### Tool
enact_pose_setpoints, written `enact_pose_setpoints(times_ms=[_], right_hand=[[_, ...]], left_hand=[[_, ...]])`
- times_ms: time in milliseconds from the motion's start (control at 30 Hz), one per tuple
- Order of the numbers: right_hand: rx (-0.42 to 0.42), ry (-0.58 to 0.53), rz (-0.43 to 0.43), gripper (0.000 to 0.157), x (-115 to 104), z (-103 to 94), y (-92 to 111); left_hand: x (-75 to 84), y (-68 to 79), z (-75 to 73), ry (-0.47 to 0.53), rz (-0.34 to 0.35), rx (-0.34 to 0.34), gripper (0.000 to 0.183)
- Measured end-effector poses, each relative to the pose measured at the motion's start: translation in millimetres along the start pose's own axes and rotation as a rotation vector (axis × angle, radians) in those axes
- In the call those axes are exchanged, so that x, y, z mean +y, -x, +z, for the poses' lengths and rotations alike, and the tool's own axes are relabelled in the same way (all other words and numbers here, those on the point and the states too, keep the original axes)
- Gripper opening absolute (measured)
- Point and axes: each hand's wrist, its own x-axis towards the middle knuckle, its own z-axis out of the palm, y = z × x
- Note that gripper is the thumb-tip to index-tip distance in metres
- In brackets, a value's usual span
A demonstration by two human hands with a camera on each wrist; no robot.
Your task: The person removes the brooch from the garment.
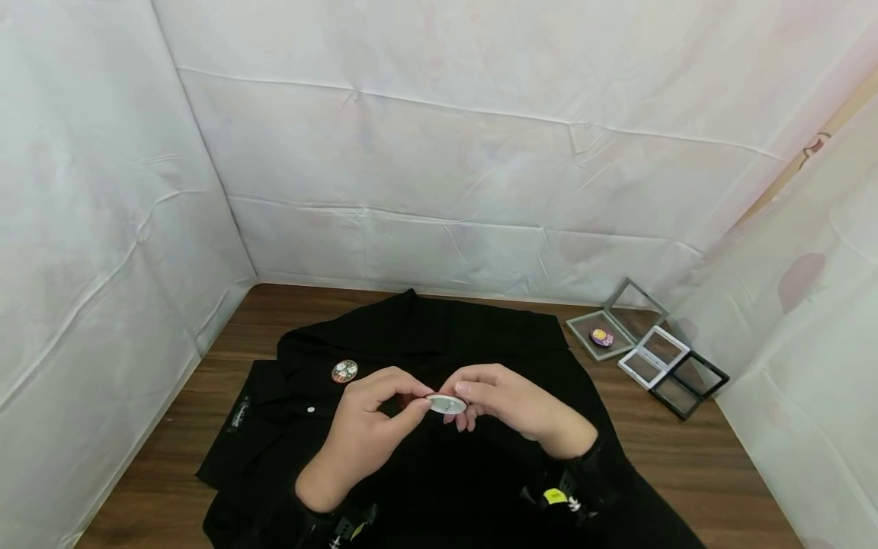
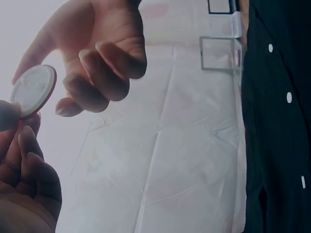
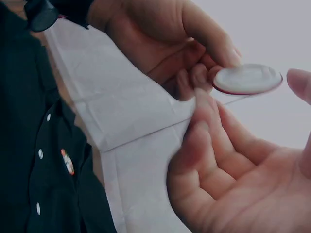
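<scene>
Round badge [image 1: 446, 405], white back showing, red edge, tilted, above black shirt [image 1: 439, 335].

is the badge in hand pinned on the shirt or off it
Off: the left hand pinches the badge clear of the black shirt, as both wrist views show.

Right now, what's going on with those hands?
A person is handling a small round badge above a black shirt spread on a wooden table. The left hand pinches it by the edge, pale back showing, while the right hand is close to the other side. A picture badge is on the shirt, and a purple one sits in an open grey case.
</scene>
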Motion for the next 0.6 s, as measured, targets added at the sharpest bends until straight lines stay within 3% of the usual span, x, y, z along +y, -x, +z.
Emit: enact_pose_setpoints(times_ms=[233, 467, 600], right_hand=[[-0.195, 0.012, 0.040, 0.036, -3, -13.9, -1], [-0.272, 0.013, 0.091, 0.036, -7, -16.7, -5], [-0.274, 0.028, 0.112, 0.037, -7, -16.8, -5]], left_hand=[[-2.0, -1.1, 3.0, -0.028, 0.108, -0.032, 0.021], [-3.8, -1.5, 5.0, -0.023, 0.174, -0.061, 0.002], [-6.1, -0.2, 5.6, -0.034, 0.170, -0.075, 0.004]])
